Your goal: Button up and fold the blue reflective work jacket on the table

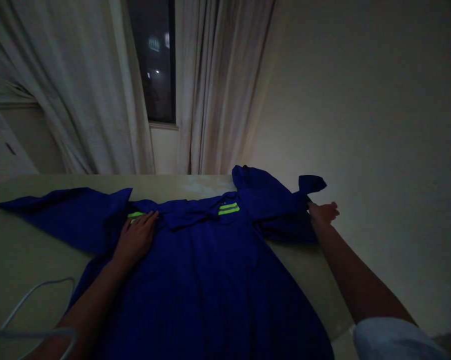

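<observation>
A dark blue garment (206, 280) with neon green stripes (228, 208) near its collar lies spread on a pale table (19, 250). My left hand (135, 239) rests flat on the left shoulder, fingers stretched out, partly over a green stripe. My right hand (323, 212) reaches to the table's right edge and touches the end of the right sleeve (278, 200), which is bunched and folded up. Its fingers look extended. The left sleeve (60, 212) lies stretched out flat toward the left.
A white cable (26, 305) loops over the table's near left corner. White curtains (210, 85) hang behind the table on both sides of a dark window (156, 60). A plain wall (379, 125) stands close on the right. The room is dim.
</observation>
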The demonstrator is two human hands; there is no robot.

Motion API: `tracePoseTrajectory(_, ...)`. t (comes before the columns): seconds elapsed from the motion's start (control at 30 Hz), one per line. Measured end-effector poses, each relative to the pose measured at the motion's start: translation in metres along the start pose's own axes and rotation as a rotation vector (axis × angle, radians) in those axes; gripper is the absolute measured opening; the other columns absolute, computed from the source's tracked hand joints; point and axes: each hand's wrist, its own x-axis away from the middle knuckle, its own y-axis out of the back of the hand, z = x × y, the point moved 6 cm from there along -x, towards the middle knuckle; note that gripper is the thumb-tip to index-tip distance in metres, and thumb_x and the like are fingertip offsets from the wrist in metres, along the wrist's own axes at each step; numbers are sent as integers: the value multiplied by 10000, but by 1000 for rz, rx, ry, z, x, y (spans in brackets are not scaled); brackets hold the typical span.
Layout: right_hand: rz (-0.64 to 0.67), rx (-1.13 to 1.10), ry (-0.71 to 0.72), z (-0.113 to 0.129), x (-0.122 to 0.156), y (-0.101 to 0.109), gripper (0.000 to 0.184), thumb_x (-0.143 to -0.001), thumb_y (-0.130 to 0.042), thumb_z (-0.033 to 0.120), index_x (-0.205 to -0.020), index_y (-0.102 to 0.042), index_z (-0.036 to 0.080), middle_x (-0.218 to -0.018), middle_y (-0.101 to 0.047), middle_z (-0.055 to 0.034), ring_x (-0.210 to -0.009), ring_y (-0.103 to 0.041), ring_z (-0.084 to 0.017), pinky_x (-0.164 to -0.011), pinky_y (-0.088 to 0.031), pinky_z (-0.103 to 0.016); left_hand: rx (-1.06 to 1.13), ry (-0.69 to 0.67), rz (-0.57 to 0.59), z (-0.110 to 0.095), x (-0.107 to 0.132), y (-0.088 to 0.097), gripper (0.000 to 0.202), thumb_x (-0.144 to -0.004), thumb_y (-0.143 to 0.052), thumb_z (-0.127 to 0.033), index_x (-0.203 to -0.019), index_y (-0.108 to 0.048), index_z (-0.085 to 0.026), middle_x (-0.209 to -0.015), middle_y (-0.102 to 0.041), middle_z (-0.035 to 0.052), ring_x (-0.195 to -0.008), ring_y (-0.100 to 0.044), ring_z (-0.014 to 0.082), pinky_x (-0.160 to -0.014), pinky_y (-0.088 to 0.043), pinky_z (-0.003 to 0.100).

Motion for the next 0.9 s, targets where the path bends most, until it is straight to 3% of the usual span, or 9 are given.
tracePoseTrajectory(0.1, 24, -45, -5, 15, 25, -13, 800, -792, -689, 284, -1527, -428, 105, -1457, -478, -324, -1325, -508, -457, -1030, -453, -650, 70, -81, 68, 2, -4, -7, 573, -1040, -262, -329, -1449, -637, -182, -1504, -624, 128, -1382, -571, 310, -1203, -386, 515)
tracePoseTrajectory(0.17, 261, -185, 266, 64, 63, -37, 618, -883, -627, 312, -1461, -511, 127, -1408, -563, -244, -1299, -544, -371, -1089, -443, -574, 106, -87, 88, 3, -7, -7, 548, -1034, -313, -392, -1339, -717, -180, -1469, -651, 133, -1335, -609, 313, -1184, -425, 473)
tracePoseTrajectory(0.23, 673, -341, 592, 123, 129, -66, 466, -963, -599, 391, -1361, -618, 149, -1299, -651, -183, -1200, -617, -299, -1084, -469, -477, 132, -69, 92, 3, -8, -5, 525, -1020, -364, -438, -1277, -746, -186, -1441, -671, 130, -1316, -621, 315, -1185, -432, 460)
tracePoseTrajectory(0.3, 1001, -392, 879, 172, 205, -83, 539, -960, -665, 477, -1414, -617, 190, -1406, -621, -158, -1300, -580, -283, -1134, -436, -436, 141, -33, 92, 2, -7, -2, 502, -1010, -396, -457, -1264, -747, -200, -1428, -679, 124, -1311, -621, 314, -1182, -438, 463)
tracePoseTrajectory(0.43, 1180, -223, 1019, 227, 299, -106, 560, -913, -767, 417, -1425, -638, 230, -1456, -621, -142, -1330, -575, -302, -1135, -430, -439, 117, -7, 95, -1, -4, 4, 475, -1023, -411, -448, -1270, -737, -205, -1395, -695, 121, -1291, -634, 294, -1164, -453, 432)
tracePoseTrajectory(0.57, 1157, -229, 963, 275, 294, -124, 229, -917, -692, 200, -1126, -773, 246, -1133, -767, -74, -1133, -681, -261, -1033, -492, -377, 72, 17, 99, -2, -4, 6, 432, -1047, -417, -426, -1260, -729, -217, -1369, -705, 108, -1273, -638, 281, -1136, -465, 406)
tracePoseTrajectory(0.7, 954, -347, 745, 316, 228, -136, 440, -1033, -445, 180, -1450, -587, 197, -1393, -657, -133, -1241, -632, -235, -1072, -479, -400, 35, 41, 106, -3, -4, 8, 446, -1071, -390, -435, -1306, -701, -218, -1394, -687, 114, -1273, -632, 295, -1115, -464, 435)
tracePoseTrajectory(0.8, 853, -502, 603, 313, 203, -129, 479, -1034, -432, 178, -1505, -519, 163, -1419, -624, -169, -1233, -631, -233, -1064, -487, -409, 20, 55, 112, -4, -3, 10, 484, -1076, -381, -456, -1377, -665, -205, -1457, -648, 126, -1330, -594, 311, -1132, -444, 470)
tracePoseTrajectory(0.9, 961, -540, 699, 279, 226, -112, 328, -994, -604, 256, -1306, -679, 184, -1201, -718, -112, -1109, -671, -231, -1009, -512, -386, 10, 68, 123, -5, -3, 9, 517, -1078, -373, -471, -1442, -627, -207, -1535, -591, 121, -1414, -525, 330, -1210, -351, 542)
